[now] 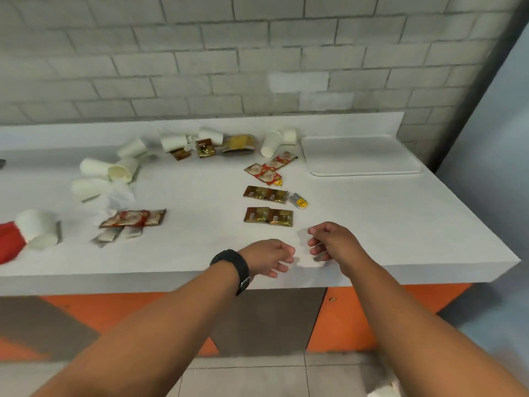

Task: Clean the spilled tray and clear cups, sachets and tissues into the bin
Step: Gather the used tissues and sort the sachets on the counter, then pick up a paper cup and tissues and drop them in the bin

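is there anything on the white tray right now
No, the white tray at the counter's far right shows only its bare surface; cups and sachets lie beside it.

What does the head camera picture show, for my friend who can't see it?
A left hand and a right hand, loosely curled and holding nothing, hover over a white counter littered with tipped paper cups, sachets and tissue. A white tray sits far right.

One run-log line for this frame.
left hand: empty, fingers curled | right hand: empty, fingers curled | white tray: bare | cups, sachets: scattered on counter
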The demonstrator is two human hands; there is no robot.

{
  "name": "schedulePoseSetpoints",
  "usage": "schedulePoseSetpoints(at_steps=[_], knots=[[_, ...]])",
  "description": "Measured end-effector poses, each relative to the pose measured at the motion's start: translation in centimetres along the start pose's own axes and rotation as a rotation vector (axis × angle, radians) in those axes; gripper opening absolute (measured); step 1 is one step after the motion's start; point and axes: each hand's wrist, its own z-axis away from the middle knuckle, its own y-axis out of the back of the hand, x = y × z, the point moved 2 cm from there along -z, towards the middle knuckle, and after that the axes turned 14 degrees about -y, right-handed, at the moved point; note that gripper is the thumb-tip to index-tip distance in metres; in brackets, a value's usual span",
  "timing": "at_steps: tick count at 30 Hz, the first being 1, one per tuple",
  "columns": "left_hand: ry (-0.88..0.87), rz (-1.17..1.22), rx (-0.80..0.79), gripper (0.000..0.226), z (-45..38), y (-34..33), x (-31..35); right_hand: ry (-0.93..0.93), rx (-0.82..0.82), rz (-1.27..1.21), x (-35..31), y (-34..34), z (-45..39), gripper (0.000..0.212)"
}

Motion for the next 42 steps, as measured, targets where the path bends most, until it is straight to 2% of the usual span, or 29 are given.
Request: schedulePoseSetpoints(at_steps=[5, 15, 20, 27, 29, 33, 38, 42], knots=[[0.02, -0.012, 0.1, 0.036, 4.2, 7.4, -3.2, 0.006, -0.026, 0.05, -2.6, -7.2, 0.5, 0.016], [0.042, 0.015, 0.296, 0.023, 11.0, 18.1, -8.9, 0.037, -0.097, 0.089, -5.2, -18.6, 0.9, 0.014], [0.072, 0.191, 0.473, 0.028, 12.7, 22.0, -11.5, 0.057, -0.13, 0.132, -6.2, -22.2, 0.6, 0.015], [0.07, 0.41, 0.696, 0.012, 13.6, 25.0, -13.9, 0.071, -0.189, 0.167, -8.0, -25.1, -1.3, 0.015], [0.071, 0.427, 0.774, 0.014, 13.7, 26.1, -14.4, 0.086, -0.218, 0.166, -9.3, -25.7, -2.2, 0.015], [0.064, 0.338, 0.934, 0.012, 14.2, 28.6, -14.5, 0.122, -0.284, 0.168, -11.9, -27.2, -3.8, 0.012], [0.039, -0.04, 1.17, 0.015, 14.9, 32.7, -14.4, 0.155, -0.377, 0.209, -14.6, -30.2, -5.1, 0.01], [0.156, -0.279, 1.384, 0.031, 16.1, 35.8, -15.1, 0.185, -0.414, 0.271, -15.7, -32.8, -5.8, 0.011]])
